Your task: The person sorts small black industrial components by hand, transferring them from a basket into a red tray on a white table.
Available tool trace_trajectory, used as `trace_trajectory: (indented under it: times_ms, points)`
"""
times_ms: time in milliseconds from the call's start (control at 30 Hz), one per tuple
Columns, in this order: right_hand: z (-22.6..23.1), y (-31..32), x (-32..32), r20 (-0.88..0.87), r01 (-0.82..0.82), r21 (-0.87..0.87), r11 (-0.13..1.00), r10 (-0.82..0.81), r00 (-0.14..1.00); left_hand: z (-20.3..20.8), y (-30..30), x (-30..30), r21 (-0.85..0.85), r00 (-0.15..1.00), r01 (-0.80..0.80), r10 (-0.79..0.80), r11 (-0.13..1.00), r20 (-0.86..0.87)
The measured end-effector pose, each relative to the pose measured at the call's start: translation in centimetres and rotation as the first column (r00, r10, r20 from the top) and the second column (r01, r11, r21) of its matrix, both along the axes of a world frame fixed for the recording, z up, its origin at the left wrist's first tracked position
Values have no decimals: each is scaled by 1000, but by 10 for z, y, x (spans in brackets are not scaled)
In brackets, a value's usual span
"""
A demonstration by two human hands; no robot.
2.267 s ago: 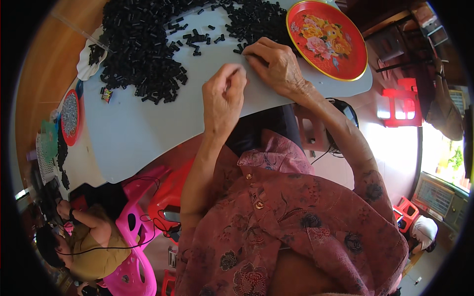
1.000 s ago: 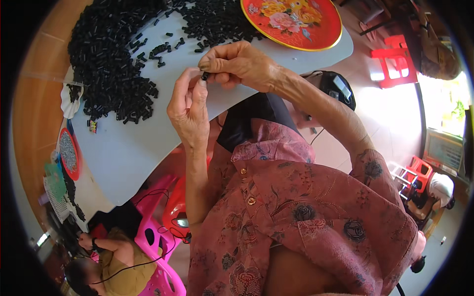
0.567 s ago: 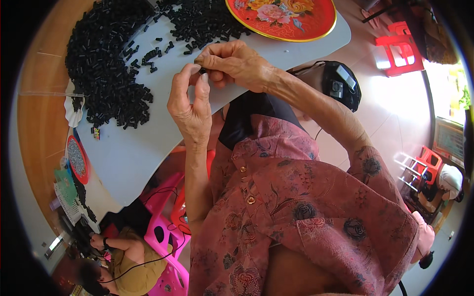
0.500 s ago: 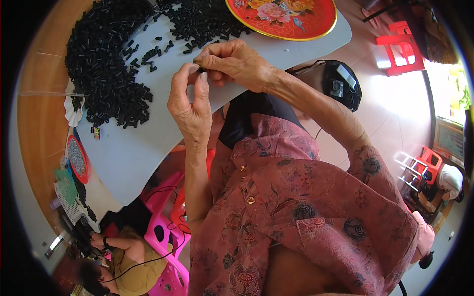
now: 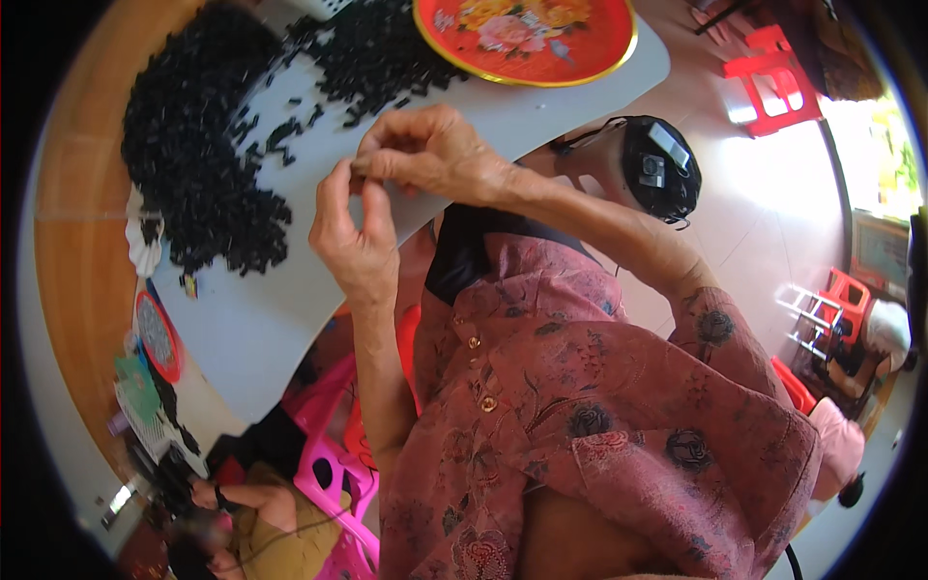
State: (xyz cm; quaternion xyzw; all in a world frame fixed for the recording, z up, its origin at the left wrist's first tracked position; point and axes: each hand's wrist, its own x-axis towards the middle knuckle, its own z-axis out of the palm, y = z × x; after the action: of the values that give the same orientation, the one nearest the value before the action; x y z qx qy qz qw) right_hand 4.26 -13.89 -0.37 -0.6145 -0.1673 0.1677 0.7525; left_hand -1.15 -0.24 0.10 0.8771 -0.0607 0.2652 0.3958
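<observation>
My left hand [image 5: 354, 242] and my right hand [image 5: 430, 159] meet fingertip to fingertip above the near edge of the white table [image 5: 253, 333]. Both are closed in a pinch, thumb and forefinger bent toward each other. Whatever lies between the tips is too small and blurred to make out. Past my hands, a large heap of small black cylindrical pieces [image 5: 184, 145] covers the table's left side. A second heap of similar black pieces [image 5: 387, 58] lies at the back, with several loose ones [image 5: 280, 135] between the heaps.
A red flowered tray [image 5: 590, 63] with a gold rim rests at the table's back right. A red-rimmed dish [image 5: 155, 333] sits far left. A black bag [image 5: 662, 174] with small devices on top stands right of the table. Another person [image 5: 261, 517] sits lower left by a pink chair [image 5: 324, 474].
Both hands have shifted slightly left and down in the picture, still joined at the fingertips. A small black piece showing between them before is now hidden. The view has moved a little.
</observation>
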Motion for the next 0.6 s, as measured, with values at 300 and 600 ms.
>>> trace_trajectory:
  times_ms: [300, 600]
  points:
    - [2, -4, -7, 51, 14, -22, 1000, -13, 999, 12, 3, -9, 54, 988, 57, -49, 997, -143]
    - [35, -72, 58, 759, 507, -311, 804, -111, 641, 0, -2, -3, -166, 978, 86, -115, 982, -173]
